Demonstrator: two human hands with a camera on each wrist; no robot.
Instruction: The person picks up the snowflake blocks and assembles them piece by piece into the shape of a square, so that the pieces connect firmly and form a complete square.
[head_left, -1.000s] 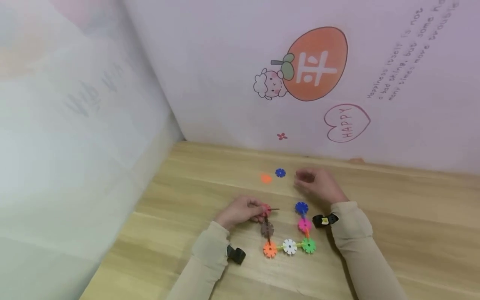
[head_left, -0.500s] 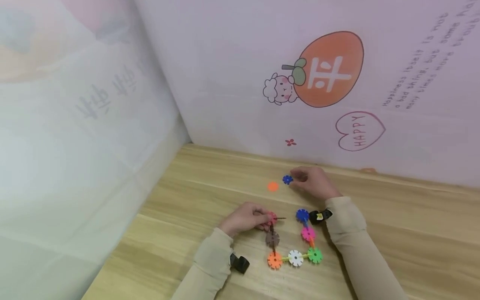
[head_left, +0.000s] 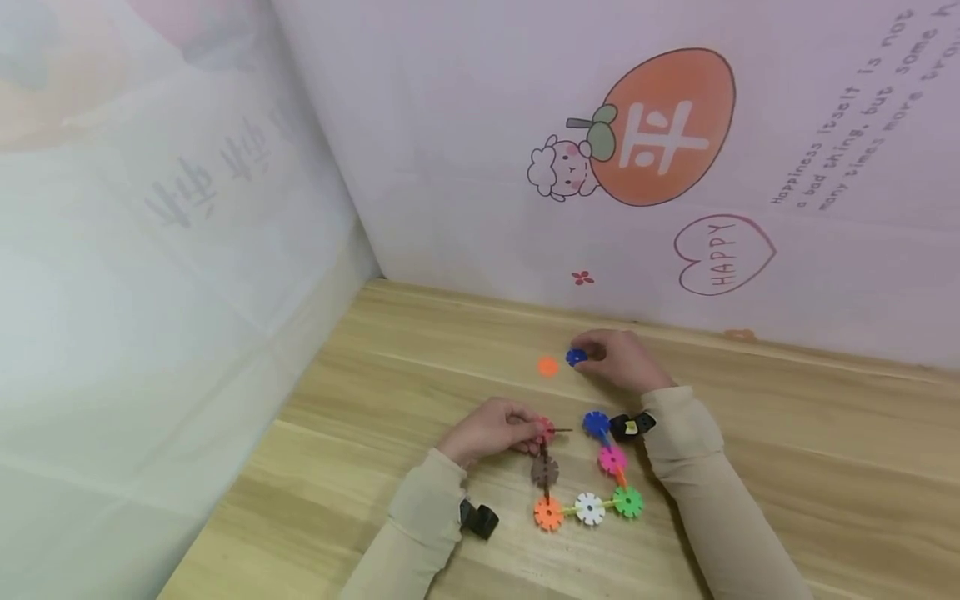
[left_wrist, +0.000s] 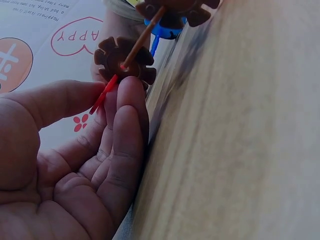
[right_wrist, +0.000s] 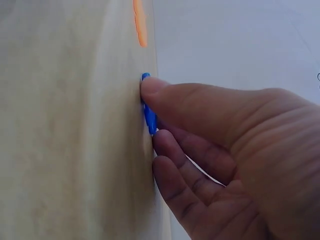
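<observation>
My left hand (head_left: 491, 429) pinches a red snowflake disc (head_left: 548, 427) between thumb and fingers. A brown disc (head_left: 562, 430) stands edge-on at its right side. The red one tops the left end of a U-shaped chain of notched plastic discs: brown (head_left: 542, 473), orange (head_left: 542, 516), white (head_left: 582, 510), green (head_left: 621, 504), pink (head_left: 608, 461) and blue (head_left: 591, 425), joined by edge-on discs. Farther back, my right hand (head_left: 618, 360) holds a loose blue disc (right_wrist: 150, 117), thumb over its face and fingertips by its lower edge in the right wrist view.
A loose orange disc (head_left: 548, 367) lies on the wooden table (head_left: 420, 350) left of my right hand. Behind the table rises a printed wall sheet (head_left: 465, 167), with a pale sheet (head_left: 187, 333) along the left. Black straps (head_left: 480, 520) hang at both wrists.
My right hand has come left to the loose blue disc and taken hold of it; the disc now looks tilted. My left hand keeps its grip on the red disc.
</observation>
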